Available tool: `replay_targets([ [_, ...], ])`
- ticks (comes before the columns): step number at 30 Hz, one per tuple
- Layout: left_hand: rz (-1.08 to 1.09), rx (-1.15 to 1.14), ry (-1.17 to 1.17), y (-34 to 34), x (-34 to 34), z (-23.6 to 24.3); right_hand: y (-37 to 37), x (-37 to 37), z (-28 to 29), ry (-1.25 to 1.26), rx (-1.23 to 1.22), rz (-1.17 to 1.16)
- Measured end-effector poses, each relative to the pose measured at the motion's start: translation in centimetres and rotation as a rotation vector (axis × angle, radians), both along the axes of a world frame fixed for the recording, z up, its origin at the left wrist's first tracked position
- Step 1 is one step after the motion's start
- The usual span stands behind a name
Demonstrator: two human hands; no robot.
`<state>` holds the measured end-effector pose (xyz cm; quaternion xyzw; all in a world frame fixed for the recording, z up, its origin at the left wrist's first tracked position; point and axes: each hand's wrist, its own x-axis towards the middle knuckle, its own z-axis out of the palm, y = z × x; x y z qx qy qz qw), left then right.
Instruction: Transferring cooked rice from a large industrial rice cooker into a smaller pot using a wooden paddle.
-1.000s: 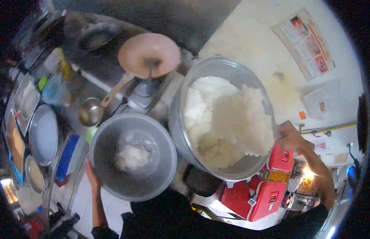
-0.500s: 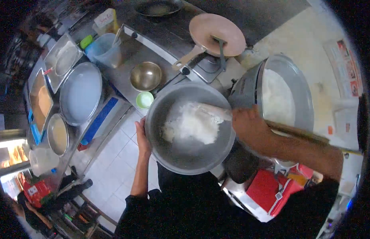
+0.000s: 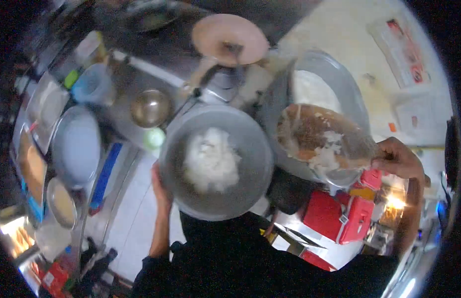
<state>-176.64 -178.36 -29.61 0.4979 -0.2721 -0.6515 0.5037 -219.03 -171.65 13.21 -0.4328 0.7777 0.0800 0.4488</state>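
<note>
"Bowl [image 3: 255, 164]: biggest in view. Where's it sit?"

"Middle, grey, near the person's front, mouth turned up to the camera. Inside, a white clump [image 3: 212, 161], moist and lumpy, with bare wall around it."

"Left hand [image 3: 161, 186]?"

"Against the bowl's left side. Fingers blurred and part hidden, can't tell how far they close."

"Next size down?"

"Pot [image 3: 352, 97]. Grey, deep, right of the bowl. White food [image 3: 315, 89] shows at the far side; the near part is covered."

"Covered by?"

"Paddle [image 3: 334, 124]. Brown, broad, smeared by motion, in front of the pot's mouth. White bits stuck on it."

"Who's got it?"

"Right hand [image 3: 396, 158], fingers wrapped on its right end."

"Then?"

"Red box [image 3: 349, 218], lower right, below the pot. Basin [image 3: 75, 144], far left, pale inside; contents unclear. Pan [image 3: 215, 37], pink, beyond the bowl, something dark in it, too blurred to name."

"Small stuff?"

"Tub [image 3: 94, 84], see-through blue, upper left, contents unclear. Metal bowl [image 3: 151, 108], brassy, between tub and big bowl. Cup [image 3: 153, 145], green, just below the metal one, pale inside. Smallest, done."
</note>
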Motion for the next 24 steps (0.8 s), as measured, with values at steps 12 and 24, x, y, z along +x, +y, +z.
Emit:
replay_targets([
  [12,0.004,-0.028,-0.268,-0.2,-0.1,0.0,6.9,-15.1,-3.8,1.181,0.006,0.723],
  [24,-0.144,-0.114,-0.696,-0.8,1.9,-0.8,2.0,-24.4,-13.8,0.772,0.318,0.91],
])
